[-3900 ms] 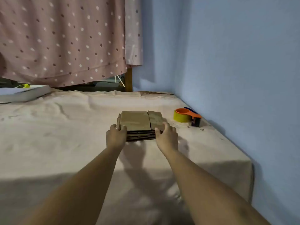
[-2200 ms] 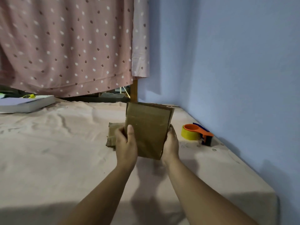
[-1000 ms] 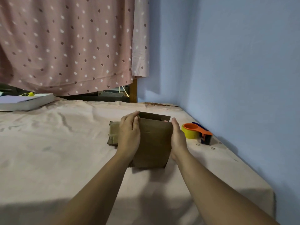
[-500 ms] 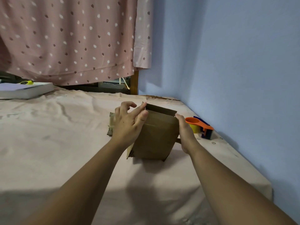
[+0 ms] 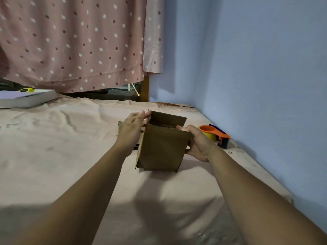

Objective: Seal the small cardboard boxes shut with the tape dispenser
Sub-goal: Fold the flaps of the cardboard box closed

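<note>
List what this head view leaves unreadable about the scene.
Head view only:
- bottom of the cardboard box: hidden by its own near wall.
- flat boxes: mostly behind the left hand; count unknown.
- tape dispenser: roll partly behind the right hand.
- book: cut by the left edge.

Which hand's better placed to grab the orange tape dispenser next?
Probably right. The right hand, gripping the brown cardboard box, is beside the orange tape dispenser; the left hand is across the box.

Both forearms stretched forward; the left hand [image 5: 131, 129] laid straight fingers against the small brown cardboard box [image 5: 161, 147], the right hand [image 5: 199, 143] gripped its side.
</note>
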